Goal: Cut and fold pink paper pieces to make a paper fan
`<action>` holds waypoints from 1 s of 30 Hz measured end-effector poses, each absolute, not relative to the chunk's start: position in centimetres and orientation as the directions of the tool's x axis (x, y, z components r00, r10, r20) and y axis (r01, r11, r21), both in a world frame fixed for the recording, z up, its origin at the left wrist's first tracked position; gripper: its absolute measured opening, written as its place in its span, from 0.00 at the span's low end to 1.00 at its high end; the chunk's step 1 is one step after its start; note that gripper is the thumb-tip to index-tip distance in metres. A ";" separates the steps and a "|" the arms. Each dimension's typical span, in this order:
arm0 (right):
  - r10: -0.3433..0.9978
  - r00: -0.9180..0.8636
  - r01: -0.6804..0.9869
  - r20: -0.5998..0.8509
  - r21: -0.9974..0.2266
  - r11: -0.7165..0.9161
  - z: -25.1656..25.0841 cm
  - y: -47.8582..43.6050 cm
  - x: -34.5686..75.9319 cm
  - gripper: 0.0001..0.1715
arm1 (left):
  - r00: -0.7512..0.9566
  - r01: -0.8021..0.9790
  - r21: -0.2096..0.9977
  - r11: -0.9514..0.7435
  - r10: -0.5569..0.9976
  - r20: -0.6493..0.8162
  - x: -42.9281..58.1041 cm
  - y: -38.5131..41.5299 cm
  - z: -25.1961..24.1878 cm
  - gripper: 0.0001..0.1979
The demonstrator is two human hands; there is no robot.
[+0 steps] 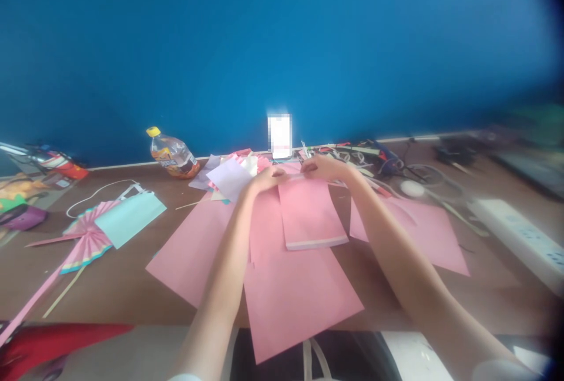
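My left hand [268, 179] and my right hand [325, 168] reach out over the far middle of a brown table [123, 287]. Both pinch the far edge of a pink paper sheet [308, 211], which looks folded at its near end into a thick white-edged band. The hands sit a short way apart along that edge. Under it lie larger loose pink sheets [295, 299], one hanging over the table's near edge. A pale lilac sheet [229, 178] and several folded paper pieces lie just left of my left hand.
A pink pleated paper fan [86, 237] with a light blue sheet [130, 216] lies at left. A plastic bottle [173, 157] lies against the blue wall. Tangled cables and tools [383, 161] crowd the back right; a white power strip [520, 240] sits at right.
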State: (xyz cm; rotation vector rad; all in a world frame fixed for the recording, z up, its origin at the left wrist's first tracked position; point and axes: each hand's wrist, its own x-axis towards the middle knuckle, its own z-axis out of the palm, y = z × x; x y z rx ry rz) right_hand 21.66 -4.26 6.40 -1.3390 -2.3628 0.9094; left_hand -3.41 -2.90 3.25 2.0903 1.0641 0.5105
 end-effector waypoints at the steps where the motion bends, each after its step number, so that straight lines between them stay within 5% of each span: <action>1: 0.852 -0.521 0.669 -0.055 -0.647 0.367 6.4 -4.3 21.7 0.16 | 0.606 0.520 0.753 -0.404 0.795 0.008 -3.1 -2.9 3.3 0.18; 8: 0.842 -0.536 0.648 -0.065 -0.671 0.361 6.3 -4.2 22.3 0.15 | 0.668 0.475 0.802 -0.363 0.742 -0.059 -3.4 -2.8 3.2 0.20; 12: 0.852 -0.521 0.678 -0.055 -0.633 0.374 5.7 -3.7 23.2 0.14 | 0.541 0.564 0.790 -0.241 0.831 -0.133 -5.7 -2.5 3.4 0.17; 17: 0.897 -0.440 0.751 -0.034 -0.562 0.347 5.4 -3.4 23.7 0.15 | 0.094 0.793 0.575 -0.199 0.974 0.208 -7.8 -1.7 3.9 0.14; 20: 0.881 -0.470 0.726 -0.047 -0.589 0.356 5.3 -3.6 23.0 0.17 | -0.076 0.866 0.496 -0.065 0.963 0.259 -7.5 -1.7 3.2 0.18; 30: 0.935 -0.350 0.751 0.059 -0.579 0.317 5.8 -3.8 22.3 0.16 | -0.167 0.879 0.477 0.025 0.952 0.257 -7.5 -1.0 1.3 0.14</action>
